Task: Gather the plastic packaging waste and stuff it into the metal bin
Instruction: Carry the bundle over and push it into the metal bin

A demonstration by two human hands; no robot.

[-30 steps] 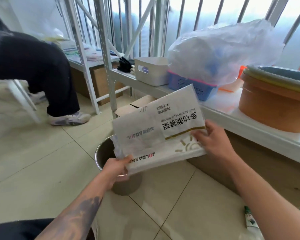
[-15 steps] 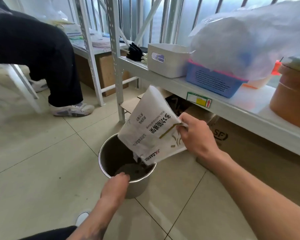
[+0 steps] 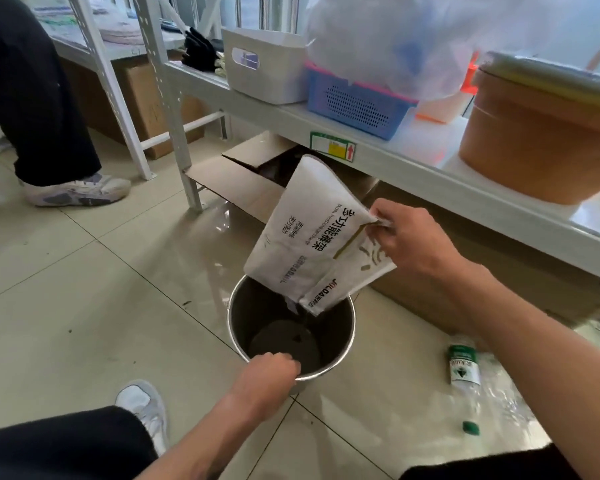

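A round metal bin (image 3: 340, 344) stands on the tiled floor below the shelf. My left hand (image 3: 265, 375) grips its near rim. My right hand (image 3: 407, 239) pinches the right edge of a white printed plastic package (image 3: 312, 237), held tilted over the bin. The package's lower corner dips just inside the far rim. The bin's dark inside shows only a flat bottom.
A clear plastic bottle (image 3: 463, 367) with a green label lies on the floor to the right, its green cap (image 3: 471, 427) nearby. An open cardboard box (image 3: 236, 178) sits under the white shelf (image 3: 413, 168). A seated person's leg and shoe (image 3: 77, 192) are at left.
My left hand let go of the package and took hold of the bin's near rim. My right hand tipped the package down until its corner entered the bin.
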